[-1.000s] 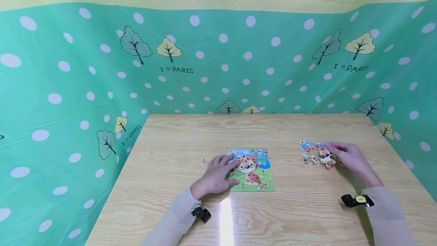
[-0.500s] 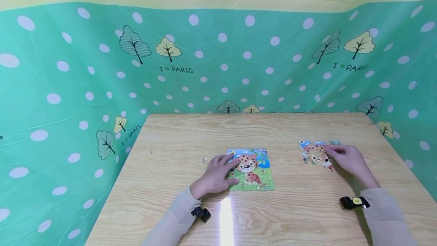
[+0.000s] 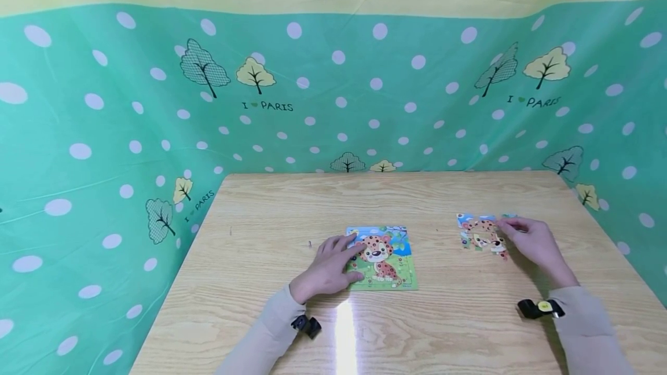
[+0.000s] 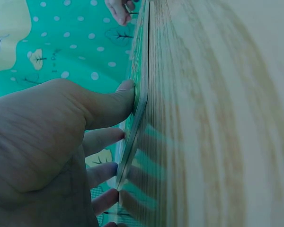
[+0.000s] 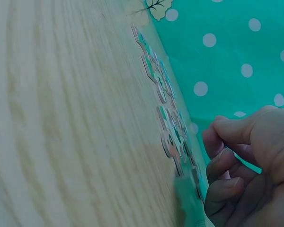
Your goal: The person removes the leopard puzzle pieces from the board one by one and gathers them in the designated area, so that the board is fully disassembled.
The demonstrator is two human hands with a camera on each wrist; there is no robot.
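A finished-looking leopard puzzle (image 3: 383, 259) lies flat in its board at mid-table. My left hand (image 3: 328, 268) rests across its left side with fingers spread; in the left wrist view the thumb (image 4: 118, 101) lies along the board's edge. To the right, several loose jigsaw pieces (image 3: 480, 227) with leopard parts lie close together, partly overlapping. My right hand (image 3: 534, 245) hovers at their right side. In the right wrist view its fingers (image 5: 222, 163) are curled, thumb against forefinger, just above the pieces. Nothing shows between the fingertips.
The wooden table (image 3: 260, 207) reaches back to a green dotted curtain (image 3: 292, 126) that hangs behind and at both sides. A tiny pinkish scrap (image 3: 310, 243) lies left of the board. Light glares off the table's front.
My right hand has shifted slightly left and stopped. A black-and-white leopard piece near its fingers has moved down a little, and a piece behind the hand has come into view. The left hand stays put.
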